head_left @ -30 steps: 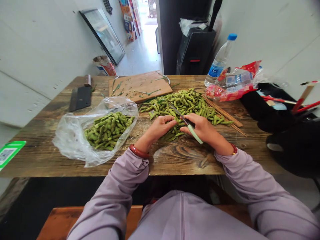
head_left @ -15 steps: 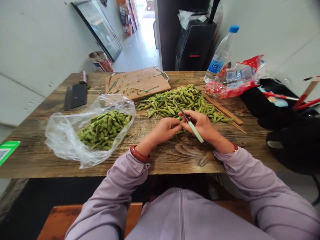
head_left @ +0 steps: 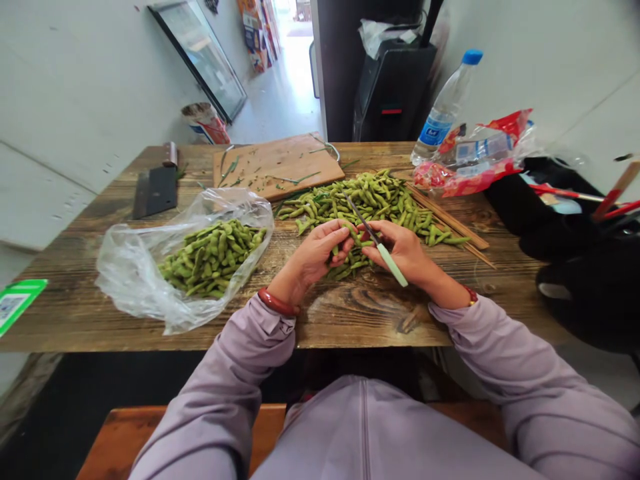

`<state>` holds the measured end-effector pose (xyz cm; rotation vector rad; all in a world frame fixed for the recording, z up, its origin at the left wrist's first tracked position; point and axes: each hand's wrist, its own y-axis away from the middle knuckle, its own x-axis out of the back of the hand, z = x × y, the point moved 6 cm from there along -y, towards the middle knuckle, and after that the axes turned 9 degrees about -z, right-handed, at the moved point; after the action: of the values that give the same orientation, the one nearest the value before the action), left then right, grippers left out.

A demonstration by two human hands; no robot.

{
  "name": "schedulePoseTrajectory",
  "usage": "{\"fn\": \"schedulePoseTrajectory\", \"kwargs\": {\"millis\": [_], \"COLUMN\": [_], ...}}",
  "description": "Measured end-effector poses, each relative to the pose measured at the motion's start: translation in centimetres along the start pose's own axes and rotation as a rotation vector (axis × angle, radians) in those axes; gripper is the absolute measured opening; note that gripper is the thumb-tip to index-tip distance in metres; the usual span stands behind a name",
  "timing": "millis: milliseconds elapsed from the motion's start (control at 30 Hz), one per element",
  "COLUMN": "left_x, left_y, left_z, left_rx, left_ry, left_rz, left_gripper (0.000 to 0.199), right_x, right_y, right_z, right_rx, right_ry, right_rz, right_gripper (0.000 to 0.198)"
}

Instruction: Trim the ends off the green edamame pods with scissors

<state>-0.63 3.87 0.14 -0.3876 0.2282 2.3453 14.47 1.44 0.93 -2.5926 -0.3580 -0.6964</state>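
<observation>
My left hand [head_left: 316, 253] is closed on a green edamame pod [head_left: 354, 233], held between thumb and fingers. My right hand [head_left: 407, 252] grips a small knife [head_left: 393, 265] with a pale green handle, its dark blade slanting up and left past the fingertips. The two hands almost meet over the near side of a loose heap of edamame pods [head_left: 370, 193]. Left of them, an open clear plastic bag [head_left: 135, 280] has another mound of pods [head_left: 213, 257] in it. Part of the held pod is hidden by my fingers.
A wooden cutting board [head_left: 280, 163] with green scraps lies behind the bag. At the left is a cleaver [head_left: 156, 192]. Chopsticks [head_left: 450, 220] rest right of the heap, near a water bottle [head_left: 445, 113] and red plastic packaging [head_left: 475, 167]. A black bag [head_left: 590, 287] sits at the right edge.
My left hand has turned and its fingers have opened up somewhat, bringing the edamame pod into view. The right hand with the knife has barely moved.
</observation>
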Motion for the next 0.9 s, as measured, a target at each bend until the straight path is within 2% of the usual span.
{"fn": "schedulePoseTrajectory", "kwargs": {"millis": [133, 367, 567, 700, 800, 900], "left_x": [-0.5, -0.7, -0.1, 0.3, -0.1, -1.0], "left_y": [-0.2, 0.1, 0.0, -0.1, 0.0, 0.1], "left_z": [-0.2, -0.2, -0.5, -0.2, 0.0, -0.3], "left_rx": [-0.018, 0.015, -0.007, -0.022, -0.008, 0.034], "left_ry": [0.005, -0.188, -0.324, -0.469, -0.537, -0.542], "left_rz": [-0.033, 0.021, 0.062, 0.082, 0.038, -0.081], "left_gripper": [0.031, 0.024, 0.034, 0.032, 0.029, 0.034], "right_x": [-0.4, 0.3, 0.2, 0.2, 0.3, 0.4], "right_y": [0.1, 0.0, 0.0, 0.0, 0.0, 0.1], "right_z": [0.1, 0.0, -0.7, -0.8, -0.4, -0.2], "right_rx": [0.000, -0.050, -0.049, -0.034, -0.039, -0.042], "right_ry": [-0.021, -0.024, 0.007, 0.022, 0.026, 0.009], "right_rz": [0.024, 0.052, -0.023, -0.024, 0.020, 0.059], "right_gripper": [0.036, 0.031, 0.029, 0.031, 0.032, 0.032]}}
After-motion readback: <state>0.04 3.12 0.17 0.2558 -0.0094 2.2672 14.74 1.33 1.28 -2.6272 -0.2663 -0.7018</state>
